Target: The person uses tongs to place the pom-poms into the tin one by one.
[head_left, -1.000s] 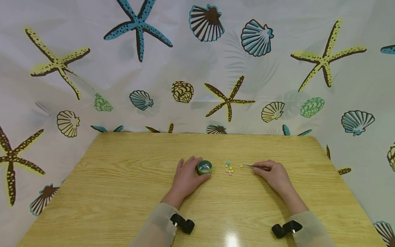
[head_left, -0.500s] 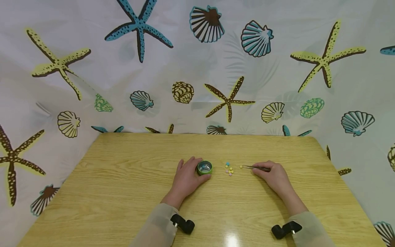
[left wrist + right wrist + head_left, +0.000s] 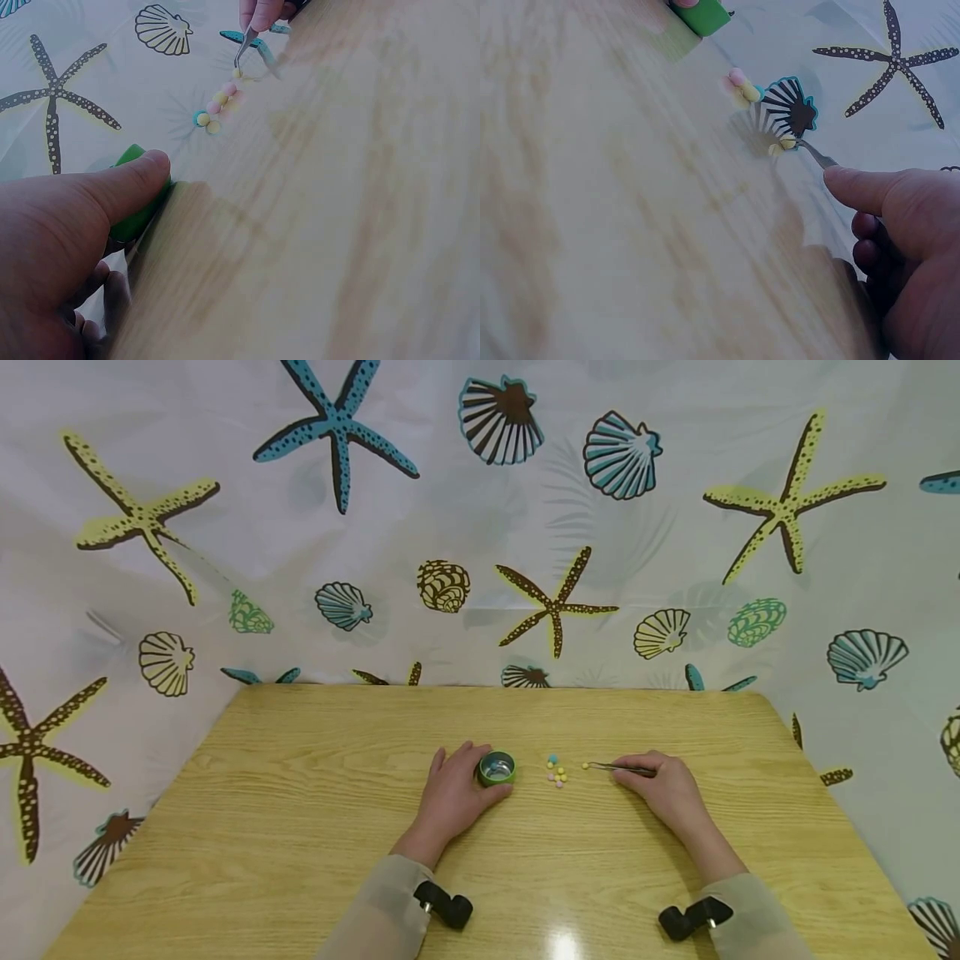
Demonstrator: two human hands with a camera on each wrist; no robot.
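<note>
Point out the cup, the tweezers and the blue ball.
cup (image 3: 704, 16): right wrist view, on its green outer wall.
tweezers (image 3: 819, 154): right wrist view, on the bare metal just behind the tip.
blue ball (image 3: 553, 759): head view, on the middle of its visible surface.

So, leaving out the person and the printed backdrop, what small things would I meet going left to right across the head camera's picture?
Green container → cluster of small coloured balls → lone yellow ball → tweezers.
</note>
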